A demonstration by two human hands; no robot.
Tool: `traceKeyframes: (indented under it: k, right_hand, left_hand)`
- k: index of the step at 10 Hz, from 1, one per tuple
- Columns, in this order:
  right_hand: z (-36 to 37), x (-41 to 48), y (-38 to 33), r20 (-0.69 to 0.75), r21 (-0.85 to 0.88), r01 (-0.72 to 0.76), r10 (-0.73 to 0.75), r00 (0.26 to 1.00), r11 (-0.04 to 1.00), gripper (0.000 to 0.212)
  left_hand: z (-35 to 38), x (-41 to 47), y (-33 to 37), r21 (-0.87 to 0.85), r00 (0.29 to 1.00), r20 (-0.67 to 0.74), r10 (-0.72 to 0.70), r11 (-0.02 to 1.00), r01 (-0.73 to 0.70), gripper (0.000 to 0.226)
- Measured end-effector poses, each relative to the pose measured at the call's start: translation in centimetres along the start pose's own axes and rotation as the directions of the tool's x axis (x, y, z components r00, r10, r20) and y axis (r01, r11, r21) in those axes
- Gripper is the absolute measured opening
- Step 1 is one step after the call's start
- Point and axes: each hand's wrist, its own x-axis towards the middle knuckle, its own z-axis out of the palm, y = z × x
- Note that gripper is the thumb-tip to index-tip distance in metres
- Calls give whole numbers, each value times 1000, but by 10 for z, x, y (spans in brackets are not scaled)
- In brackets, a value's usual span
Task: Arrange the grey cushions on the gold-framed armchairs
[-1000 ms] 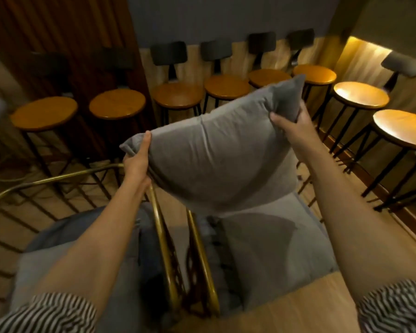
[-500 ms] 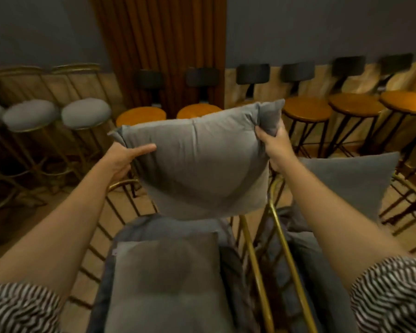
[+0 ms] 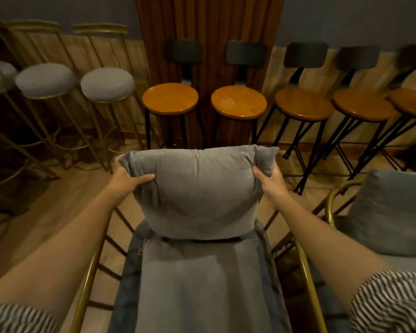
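A plump grey cushion (image 3: 197, 191) stands upright at the back of the gold-framed armchair (image 3: 309, 280) straight below me, its lower edge resting on the grey seat pad (image 3: 197, 284). My left hand (image 3: 127, 180) grips its upper left corner and my right hand (image 3: 269, 180) grips its upper right corner. A second gold-framed armchair (image 3: 329, 207) stands at the right, with another grey cushion (image 3: 392, 212) leaning against its back.
Behind the armchairs runs a row of bar stools: wooden-seated ones with black legs (image 3: 239, 102) in the middle and right, grey-padded gold-legged ones (image 3: 107, 84) at the left. A wood-slat panel (image 3: 209, 32) and wall close the back. Wooden floor (image 3: 46, 212) lies at the left.
My view swung left from the right armchair to this one. Both hands carried the cushion across and lowered it until it stands on the seat against the chair's back.
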Motion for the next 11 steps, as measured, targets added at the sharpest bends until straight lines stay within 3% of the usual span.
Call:
traceKeyframes:
  k: [1, 2, 3, 4, 7, 8, 9, 11]
  right_hand:
    - [10, 18, 33, -9, -27, -44, 44, 999, 999, 70]
    - [18, 37, 58, -30, -24, -76, 76, 997, 997, 68]
    - [24, 60, 71, -40, -51, -90, 88, 995, 995, 69]
    - [31, 88, 83, -45, -100, -144, 140, 989, 985, 73]
    - [41, 108, 112, -124, -175, -244, 225, 966, 954, 71]
    - [40, 97, 107, -143, -115, -280, 263, 954, 953, 73]
    - [34, 82, 99, -127, -116, -356, 342, 931, 927, 83]
    - [9, 39, 78, -76, -344, -398, 397, 915, 850, 89]
  left_hand:
    - [14, 24, -22, -43, 998, 34, -44, 998, 45, 106]
    - [30, 47, -41, -36, 994, 48, -98, 994, 100, 132]
    - [49, 68, -45, -61, 990, 36, -134, 989, 136, 135]
    - [70, 93, -50, -93, 985, 21, -169, 981, 170, 116]
    - [111, 111, -70, -219, 974, -21, -227, 951, 217, 101]
    - [115, 99, -68, -263, 950, -46, -309, 921, 287, 99]
    - [110, 81, -71, -284, 951, 5, -308, 912, 297, 102]
    - [102, 35, -72, -211, 974, 144, -176, 956, 204, 78]
